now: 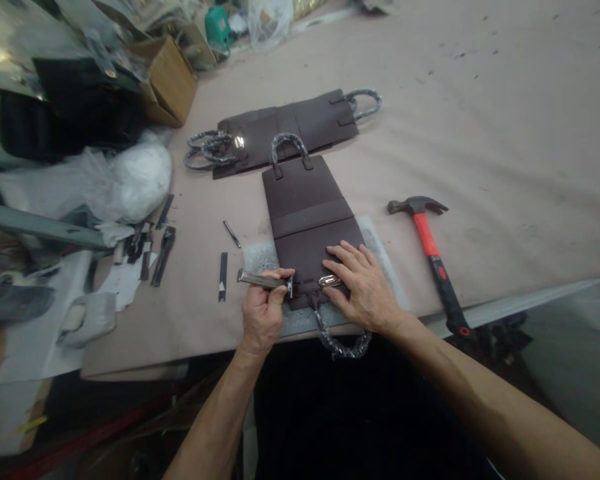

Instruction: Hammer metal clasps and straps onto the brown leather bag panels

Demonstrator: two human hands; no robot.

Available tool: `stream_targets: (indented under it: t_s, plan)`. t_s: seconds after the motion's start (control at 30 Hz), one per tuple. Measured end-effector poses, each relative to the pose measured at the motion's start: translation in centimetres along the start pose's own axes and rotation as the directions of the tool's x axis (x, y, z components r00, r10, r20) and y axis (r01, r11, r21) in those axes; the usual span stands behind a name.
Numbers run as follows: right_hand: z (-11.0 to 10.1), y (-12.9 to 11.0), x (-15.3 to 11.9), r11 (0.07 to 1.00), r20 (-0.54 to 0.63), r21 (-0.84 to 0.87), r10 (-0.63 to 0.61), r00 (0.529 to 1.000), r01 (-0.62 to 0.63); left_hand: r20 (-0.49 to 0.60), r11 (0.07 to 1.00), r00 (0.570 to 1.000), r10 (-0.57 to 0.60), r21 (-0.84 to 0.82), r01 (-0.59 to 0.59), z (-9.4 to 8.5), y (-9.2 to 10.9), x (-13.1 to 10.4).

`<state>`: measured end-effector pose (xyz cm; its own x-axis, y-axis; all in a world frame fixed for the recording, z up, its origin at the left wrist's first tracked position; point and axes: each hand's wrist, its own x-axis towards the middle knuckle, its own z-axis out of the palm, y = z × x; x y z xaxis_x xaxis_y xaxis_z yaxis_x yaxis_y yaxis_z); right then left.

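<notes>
A dark brown leather bag panel (310, 200) lies flat in front of me, with plastic-wrapped handles at its far and near ends. My left hand (264, 310) is closed around a metal punch (263, 279), its wide end upright at the panel's left edge. My right hand (363, 287) lies open on the panel, fingers spread. A shiny metal clasp (329, 281) sits by its thumb and forefinger, partly covered. Under the panel shows a pale worn pad (385, 257). To the right rests a claw hammer (427, 250) with a red and black grip.
More brown bag panels (280, 127) with wrapped handles lie behind. On the left are a thin metal rod (231, 233), a flat dark strip tool (223, 277), and several hand tools (147, 250). A cardboard box (167, 80) and plastic bags (140, 173) crowd the table's left side.
</notes>
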<state>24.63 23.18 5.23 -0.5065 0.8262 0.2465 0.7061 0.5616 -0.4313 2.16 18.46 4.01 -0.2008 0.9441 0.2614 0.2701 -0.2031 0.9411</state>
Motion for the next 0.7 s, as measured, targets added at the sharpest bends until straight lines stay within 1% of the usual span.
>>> stream_targets:
  t_s: [0.13,0.3,0.5,0.7]
  plan:
    - [0.0,0.0,0.0,1.000,-0.006,0.000,-0.005,1.000,0.005,0.011,0.995,0.999,0.034,0.088,-0.035,-0.2,-0.2,-0.3]
    - [0.1,0.0,0.0,1.000,0.001,-0.005,0.004,1.000,-0.004,0.015,0.978,0.993,0.118,0.169,-0.119,0.0,-0.1,-0.5]
    - [0.1,0.0,-0.1,1.000,-0.006,0.004,0.003,1.000,-0.003,0.023,0.931,0.972,0.234,0.284,-0.231,0.4,0.4,-0.4]
    - [0.1,0.1,-0.1,1.000,0.000,0.014,0.002,1.000,-0.002,0.025,0.894,0.955,0.295,0.345,-0.285,0.9,0.2,-0.4]
